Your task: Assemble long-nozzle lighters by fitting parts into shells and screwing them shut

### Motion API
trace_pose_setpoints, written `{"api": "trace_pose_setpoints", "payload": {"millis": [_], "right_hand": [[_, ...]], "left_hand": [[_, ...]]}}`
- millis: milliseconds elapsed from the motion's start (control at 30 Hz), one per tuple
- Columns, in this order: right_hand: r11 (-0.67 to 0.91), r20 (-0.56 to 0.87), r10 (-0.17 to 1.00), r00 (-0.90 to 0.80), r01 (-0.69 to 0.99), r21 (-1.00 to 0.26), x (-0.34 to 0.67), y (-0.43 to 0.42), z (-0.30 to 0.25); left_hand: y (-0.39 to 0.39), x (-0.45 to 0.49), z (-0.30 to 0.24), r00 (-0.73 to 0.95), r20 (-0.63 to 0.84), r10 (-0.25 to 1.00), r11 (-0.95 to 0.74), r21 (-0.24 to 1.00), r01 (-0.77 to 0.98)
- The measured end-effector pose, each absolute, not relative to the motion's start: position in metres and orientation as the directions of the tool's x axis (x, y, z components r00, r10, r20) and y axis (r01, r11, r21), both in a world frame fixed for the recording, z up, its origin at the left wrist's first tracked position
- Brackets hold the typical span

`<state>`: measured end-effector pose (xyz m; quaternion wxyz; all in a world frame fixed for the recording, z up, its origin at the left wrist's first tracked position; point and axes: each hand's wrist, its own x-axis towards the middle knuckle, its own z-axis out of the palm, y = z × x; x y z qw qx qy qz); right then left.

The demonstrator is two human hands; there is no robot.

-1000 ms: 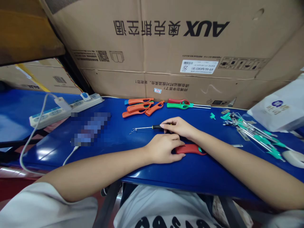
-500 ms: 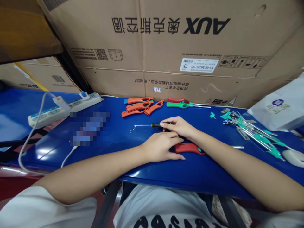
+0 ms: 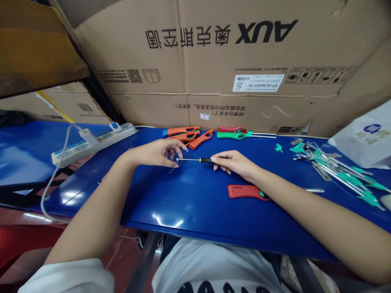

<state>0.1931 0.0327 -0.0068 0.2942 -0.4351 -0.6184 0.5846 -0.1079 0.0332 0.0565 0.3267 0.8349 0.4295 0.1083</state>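
My right hand (image 3: 232,162) grips the black and yellow handle of a thin screwdriver (image 3: 195,160), whose shaft points left just above the blue table (image 3: 189,203). My left hand (image 3: 155,152) reaches to the shaft's tip, thumb and fingers curled in a pinch around it; what they pinch is too small to make out. A few tiny screws (image 3: 171,171) lie on the table just under the tip. A red plastic handle shell (image 3: 246,191) lies flat near my right wrist, with no hand on it.
Orange, red and green handle shells (image 3: 195,136) lie at the back against a large cardboard box (image 3: 232,61). A heap of metal rods with green parts (image 3: 339,171) and a white bag (image 3: 366,138) sit at right. A power strip (image 3: 94,140) lies at left.
My left hand has left the red handle shell and moved up and left to the screwdriver tip. The shell now lies uncovered. My right hand still holds the screwdriver.
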Motion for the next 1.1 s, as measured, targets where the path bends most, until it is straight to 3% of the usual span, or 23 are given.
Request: {"api": "trace_pose_setpoints", "payload": {"millis": [367,667,1100], "right_hand": [[-0.082,-0.148,0.884,-0.443,0.164,-0.983,0.1957,0.033,-0.0081],[-0.078,-0.144,0.882,-0.449,0.163,-0.984,0.196,0.0334,-0.0095],[-0.09,-0.15,0.882,-0.447,0.153,-0.984,0.196,0.0332,-0.0082]], "left_hand": [[0.038,-0.1103,0.0486,0.625,-0.151,0.766,-0.35,0.717,0.602],[0.037,-0.1082,0.0496,0.645,-0.105,0.757,-0.344,0.775,0.531],[0.0382,-0.111,0.0474,0.614,-0.196,0.765,-0.333,0.695,0.637]]}}
